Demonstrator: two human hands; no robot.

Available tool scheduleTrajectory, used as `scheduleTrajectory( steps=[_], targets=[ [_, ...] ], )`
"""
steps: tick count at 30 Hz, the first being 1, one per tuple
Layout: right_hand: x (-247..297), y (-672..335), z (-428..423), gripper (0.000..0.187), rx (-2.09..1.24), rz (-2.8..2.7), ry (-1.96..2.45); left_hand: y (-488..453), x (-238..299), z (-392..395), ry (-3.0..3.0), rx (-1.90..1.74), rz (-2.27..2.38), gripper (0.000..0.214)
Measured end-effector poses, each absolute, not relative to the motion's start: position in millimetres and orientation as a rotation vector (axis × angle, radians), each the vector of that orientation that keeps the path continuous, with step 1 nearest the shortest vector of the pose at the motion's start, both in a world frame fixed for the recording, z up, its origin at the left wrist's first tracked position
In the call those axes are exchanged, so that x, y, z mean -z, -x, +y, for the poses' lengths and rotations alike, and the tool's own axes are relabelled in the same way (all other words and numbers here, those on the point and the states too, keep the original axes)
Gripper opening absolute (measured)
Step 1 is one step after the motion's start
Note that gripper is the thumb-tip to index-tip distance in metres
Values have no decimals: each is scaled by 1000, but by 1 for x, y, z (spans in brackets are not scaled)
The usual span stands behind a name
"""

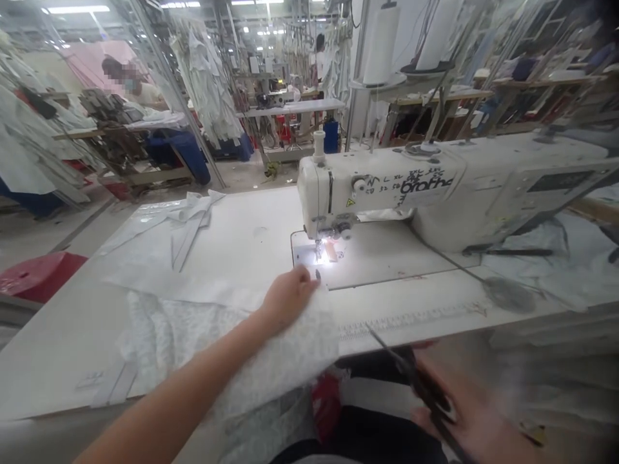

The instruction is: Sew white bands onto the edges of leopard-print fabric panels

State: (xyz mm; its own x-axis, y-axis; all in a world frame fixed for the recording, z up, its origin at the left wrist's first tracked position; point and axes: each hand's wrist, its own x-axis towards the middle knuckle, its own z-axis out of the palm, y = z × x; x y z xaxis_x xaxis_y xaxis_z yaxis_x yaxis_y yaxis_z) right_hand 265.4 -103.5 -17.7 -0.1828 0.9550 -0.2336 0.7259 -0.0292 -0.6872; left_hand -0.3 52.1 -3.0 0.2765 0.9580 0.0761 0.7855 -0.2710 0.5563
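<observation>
My left hand point(287, 296) is closed at the corner of a pale patterned fabric piece point(294, 341), just in front of the lit needle area of a white sewing machine point(377, 183). A small dark tip point(318, 276) shows at its fingers; I cannot make out what it is. The fabric spreads over the table's front edge toward my lap. My right hand point(464, 412), blurred, is low at the right, below the table edge. It grips a pair of dark scissors point(420, 383), whose narrow blade points up and left toward the tabletop.
White cut pieces point(188, 222) lie on the sewing table point(251, 219) at left. A printed ruler point(411, 319) runs along the front edge. More white fabric point(546, 258) lies right of the machine. Thread cones point(382, 45) stand behind; a person point(130, 84) sits at the far left.
</observation>
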Motion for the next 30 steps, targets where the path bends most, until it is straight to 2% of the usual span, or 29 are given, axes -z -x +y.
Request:
scheduleTrajectory(
  steps=[5,11,20,30],
  targets=[
    [55,-232,-148,34,-1246,-1737,1707,13,-14,4,-1765,-230,1243,26],
    [47,-215,-143,23,-1202,-1812,1662,23,-29,-30,-1528,-277,1126,30],
    [19,-196,-128,29,-1093,-1964,1576,22,-12,-63,-1222,-383,1185,29],
    [36,-188,-147,30,-989,-1942,1751,16,4,-68,-1191,-416,1176,20]
  ],
)
